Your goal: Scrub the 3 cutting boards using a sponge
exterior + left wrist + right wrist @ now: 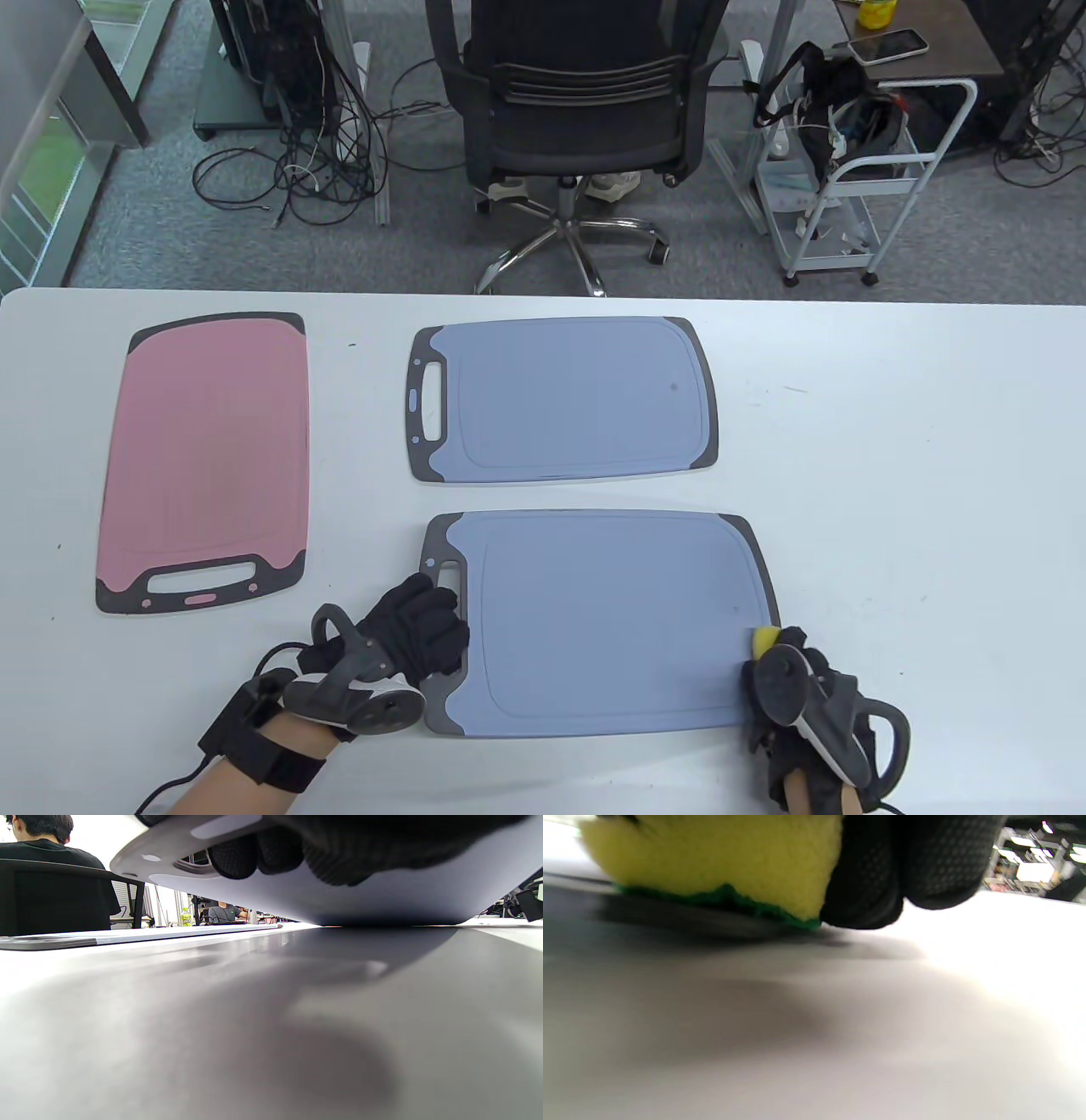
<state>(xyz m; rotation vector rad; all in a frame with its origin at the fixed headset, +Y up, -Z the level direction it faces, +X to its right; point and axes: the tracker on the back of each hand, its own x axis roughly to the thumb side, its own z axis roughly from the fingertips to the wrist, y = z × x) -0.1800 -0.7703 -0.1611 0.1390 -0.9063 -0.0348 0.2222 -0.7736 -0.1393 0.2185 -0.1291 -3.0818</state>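
Three cutting boards lie on the white table [916,441]: a pink board [204,458] at the left, a far blue board [568,399] in the middle, and a near blue board [602,620] in front. My left hand [416,628] grips the near board's handle end. In the left wrist view its fingers [271,853] curl under that board's underside [382,895], and this end is raised off the table. My right hand [789,658] holds a yellow sponge [765,638] at the near board's right edge. The sponge [712,853] has its green scrub layer facing down, beside my fingers [937,861].
Beyond the table's far edge stand a black office chair [577,110] and a white wire cart [857,170]. Cables lie on the floor at the back left. The left wrist view shows a seated person [46,866] in a black shirt in the background.
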